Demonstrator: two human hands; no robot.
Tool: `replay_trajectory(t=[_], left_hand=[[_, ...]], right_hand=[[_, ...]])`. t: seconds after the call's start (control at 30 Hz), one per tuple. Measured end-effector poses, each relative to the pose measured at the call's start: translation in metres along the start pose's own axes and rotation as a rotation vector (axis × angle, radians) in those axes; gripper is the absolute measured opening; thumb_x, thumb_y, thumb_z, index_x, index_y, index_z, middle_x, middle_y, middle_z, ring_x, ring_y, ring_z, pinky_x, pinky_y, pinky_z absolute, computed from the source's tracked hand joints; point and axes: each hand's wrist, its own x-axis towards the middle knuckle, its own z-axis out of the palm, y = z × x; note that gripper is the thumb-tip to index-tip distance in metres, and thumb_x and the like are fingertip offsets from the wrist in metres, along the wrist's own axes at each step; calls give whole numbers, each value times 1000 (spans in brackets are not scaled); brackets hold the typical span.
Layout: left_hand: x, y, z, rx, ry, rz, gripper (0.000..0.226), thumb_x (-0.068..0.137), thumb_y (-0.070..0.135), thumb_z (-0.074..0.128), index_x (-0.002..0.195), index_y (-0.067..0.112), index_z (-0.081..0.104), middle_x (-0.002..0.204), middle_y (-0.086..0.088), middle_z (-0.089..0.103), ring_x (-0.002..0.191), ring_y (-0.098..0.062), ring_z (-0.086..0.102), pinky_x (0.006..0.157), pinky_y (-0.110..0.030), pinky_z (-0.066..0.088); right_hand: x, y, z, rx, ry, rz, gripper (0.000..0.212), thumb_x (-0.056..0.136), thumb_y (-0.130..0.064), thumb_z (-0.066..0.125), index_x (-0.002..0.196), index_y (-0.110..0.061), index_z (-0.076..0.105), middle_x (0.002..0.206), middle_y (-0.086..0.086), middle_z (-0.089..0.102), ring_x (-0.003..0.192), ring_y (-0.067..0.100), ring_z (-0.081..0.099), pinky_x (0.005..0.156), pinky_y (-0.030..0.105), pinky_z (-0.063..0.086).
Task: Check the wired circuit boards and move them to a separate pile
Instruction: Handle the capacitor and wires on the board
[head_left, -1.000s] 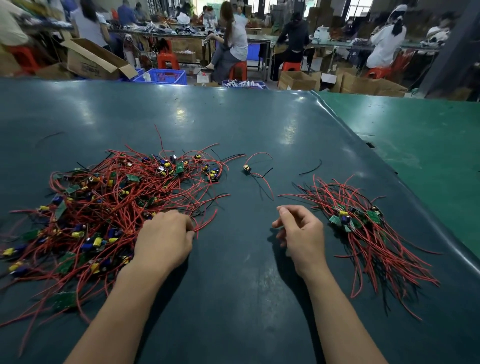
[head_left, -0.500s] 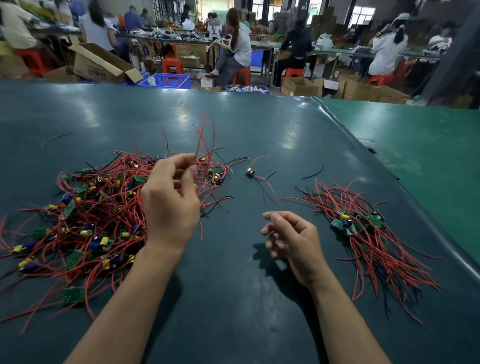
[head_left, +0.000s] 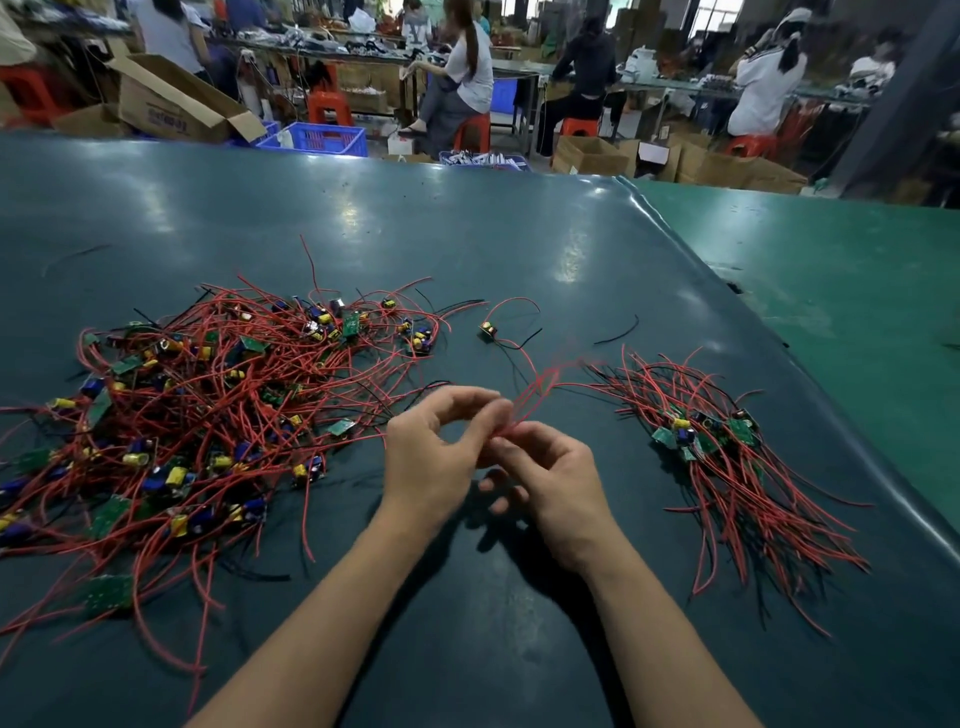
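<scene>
Both hands had met mid-bench: left hand (head_left: 434, 457) and right hand (head_left: 553, 480) each kept a pinching grip on red wires (head_left: 535, 395) lifted from the nine-o'clock pile (head_left: 208, 415), inspection begun.

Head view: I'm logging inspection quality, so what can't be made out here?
- Held board: hidden between the left hand and right hand; only blurred red wires show.
- Big pile: cut by the left edge.
- Solder joints on the small pile: too small.
</scene>
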Motion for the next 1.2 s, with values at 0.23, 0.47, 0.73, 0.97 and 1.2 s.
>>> replay_trajectory(t=[0.23,0.47,0.73,0.97,1.2], left_hand=[[-25,-8,0,276,-73,496,22,91,21,65,73,8,69,67,1,61,60,-15,53,60,-28,45],[-19,-8,4,257,-91,-102,36,82,49,70,72,15,66,62,4,64,55,-13,57,55,-27,46],[-10,-7,-4,-52,-172,-232,27,83,-1,73,106,14,73,93,-2,74,73,-24,69,68,-35,56],[-9,-12,-5,-183,14,-297,6,89,5,68,86,7,73,76,-3,75,65,-10,70,59,-21,55],[-7,-12,-7,-441,7,-454,28,90,28,60,86,0,60,78,-9,75,68,-24,74,52,-26,56]], right_hand=[[11,-5,-8,140,190,-36,4,96,-13,59,93,-14,57,78,12,75,53,17,65,43,22,49],[9,1,-4,14,191,-85,4,94,-15,62,94,-11,60,80,12,73,57,20,66,38,24,48],[5,2,0,-228,162,-152,15,96,-6,59,87,-17,66,74,4,66,57,15,62,38,27,50],[5,3,4,-195,146,-146,12,97,-5,57,93,-10,67,80,-2,72,55,18,67,37,25,48],[6,-1,2,-32,198,-109,13,98,-3,53,97,-7,65,82,3,73,53,16,66,39,21,47]])
